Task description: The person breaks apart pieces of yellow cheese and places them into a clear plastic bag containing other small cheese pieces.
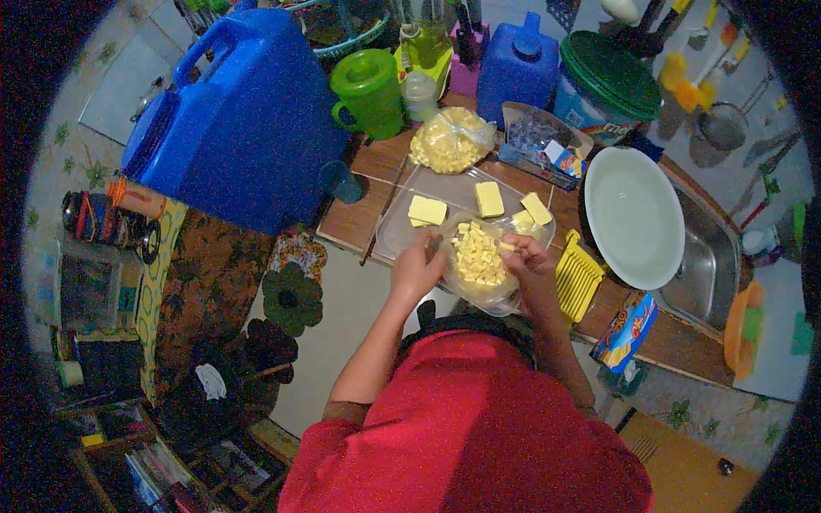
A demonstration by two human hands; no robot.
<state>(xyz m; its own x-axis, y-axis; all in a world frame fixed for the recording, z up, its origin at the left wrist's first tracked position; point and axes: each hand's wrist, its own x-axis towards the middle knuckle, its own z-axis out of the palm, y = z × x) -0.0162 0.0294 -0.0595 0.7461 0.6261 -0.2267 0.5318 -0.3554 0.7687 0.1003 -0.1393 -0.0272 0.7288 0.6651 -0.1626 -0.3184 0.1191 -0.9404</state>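
Observation:
At the front edge of a translucent tray (399, 222) lies an open plastic bag of small yellow cubes (479, 255). My left hand (421, 265) is closed on the bag's left side. On its right, my right hand (528, 267) pinches a small yellow piece over the bag. Pale yellow blocks sit on the tray: a flat pair (428, 210), an upright one (489, 198) and another (536, 208). Behind the tray is a knotted bag of cubes (445, 145).
A white oval basin (633, 218) stands beside a sink (705, 291), near a yellow slotted tool (577, 278) and a blue package (624, 329). Behind stand blue jugs (231, 111), a green pitcher (376, 90), a clear box (534, 141) and a lidded bucket (603, 85).

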